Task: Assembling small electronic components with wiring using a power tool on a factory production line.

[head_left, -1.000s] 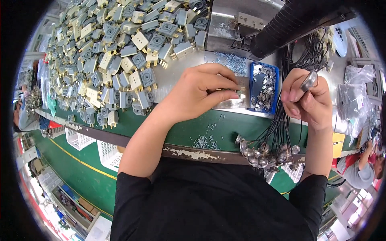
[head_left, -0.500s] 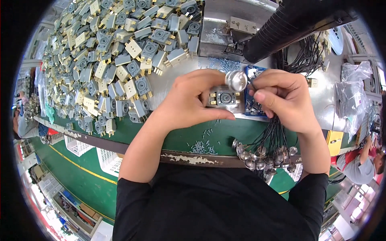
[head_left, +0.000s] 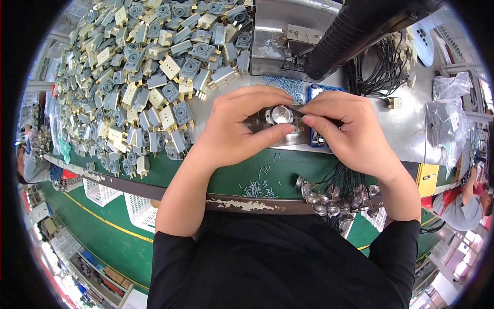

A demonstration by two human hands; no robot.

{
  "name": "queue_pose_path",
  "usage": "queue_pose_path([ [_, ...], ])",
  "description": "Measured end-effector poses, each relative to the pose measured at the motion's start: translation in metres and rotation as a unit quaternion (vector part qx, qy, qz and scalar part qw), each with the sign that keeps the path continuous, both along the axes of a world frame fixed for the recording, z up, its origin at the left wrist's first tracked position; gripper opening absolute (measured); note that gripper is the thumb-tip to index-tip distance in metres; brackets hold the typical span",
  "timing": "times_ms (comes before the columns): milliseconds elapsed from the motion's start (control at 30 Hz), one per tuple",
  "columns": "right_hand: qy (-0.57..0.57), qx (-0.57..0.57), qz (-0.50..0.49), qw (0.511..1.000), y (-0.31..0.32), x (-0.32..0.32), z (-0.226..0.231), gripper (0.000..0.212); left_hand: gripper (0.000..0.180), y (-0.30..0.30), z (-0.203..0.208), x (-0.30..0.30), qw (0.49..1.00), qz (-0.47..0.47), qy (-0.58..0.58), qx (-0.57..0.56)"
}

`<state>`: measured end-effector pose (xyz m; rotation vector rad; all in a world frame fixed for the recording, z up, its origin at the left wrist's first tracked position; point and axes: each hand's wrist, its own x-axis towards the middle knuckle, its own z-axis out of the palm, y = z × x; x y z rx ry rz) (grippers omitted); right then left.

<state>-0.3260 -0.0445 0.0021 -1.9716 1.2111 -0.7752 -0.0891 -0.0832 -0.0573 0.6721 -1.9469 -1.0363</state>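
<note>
A round silver metal part (head_left: 281, 114) with small side tabs lies face up between the curved thumb and fingers of my left hand (head_left: 229, 126). It sits over the place of the grey switch-like block, which it and my hands now mostly hide. My right hand (head_left: 352, 126) pinches a thin black wire (head_left: 295, 110) at the right side of the metal part. Behind my right hand stands a blue tray (head_left: 312, 139) of small metal pieces, partly covered. Loose screws (head_left: 284, 86) lie just beyond my fingers.
Grey and cream blocks (head_left: 170, 67) heap up at left. A thick black tube (head_left: 355, 41) slants overhead. Round metal parts on black wires (head_left: 334, 198) hang over the table's front edge. More screws (head_left: 257, 189) lie near it. Clear plastic bags (head_left: 450, 113) lie at right.
My left hand has lowered the round metal part onto the place of the grey block. My right hand has moved left and closer to it, pinching the wire.
</note>
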Motion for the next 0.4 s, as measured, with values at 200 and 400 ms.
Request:
queue_pose_path([
  [200, 0.032, -0.016, 0.015, 0.999, 0.000, -0.001, -0.008, 0.009, 0.036, 0.000, -0.005, -0.001, 0.998, -0.023, -0.050, 0.013],
  [400, 0.068, -0.003, 0.018, 0.998, -0.001, -0.005, -0.016, 0.009, 0.036, 0.004, -0.015, -0.007, 0.999, -0.016, -0.047, 0.016],
])
